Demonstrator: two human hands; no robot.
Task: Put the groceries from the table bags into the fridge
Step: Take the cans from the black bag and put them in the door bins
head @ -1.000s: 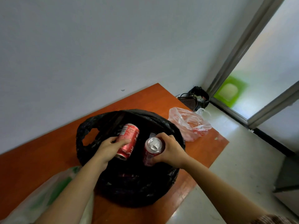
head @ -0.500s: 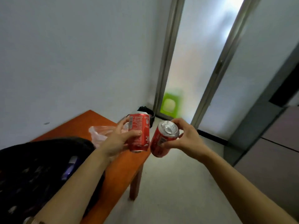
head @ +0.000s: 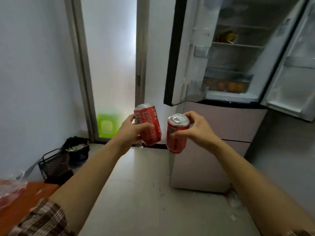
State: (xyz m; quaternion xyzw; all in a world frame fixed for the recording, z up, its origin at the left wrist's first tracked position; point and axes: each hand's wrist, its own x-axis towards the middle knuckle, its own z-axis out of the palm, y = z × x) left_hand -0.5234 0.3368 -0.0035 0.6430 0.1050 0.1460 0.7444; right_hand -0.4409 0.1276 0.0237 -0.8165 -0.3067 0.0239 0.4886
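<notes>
Through the head camera, the person is now facing the fridge [head: 233, 65], having turned away from the black bag that filled the view a second ago; only a corner of the counter [head: 25, 198] is showing at lower left. The left hand [head: 131, 132] is clamped around one red can [head: 148, 124], the right hand [head: 196, 128] around a second can [head: 176, 133], both held out toward the open doors. The shelves are looking ready to take them.
</notes>
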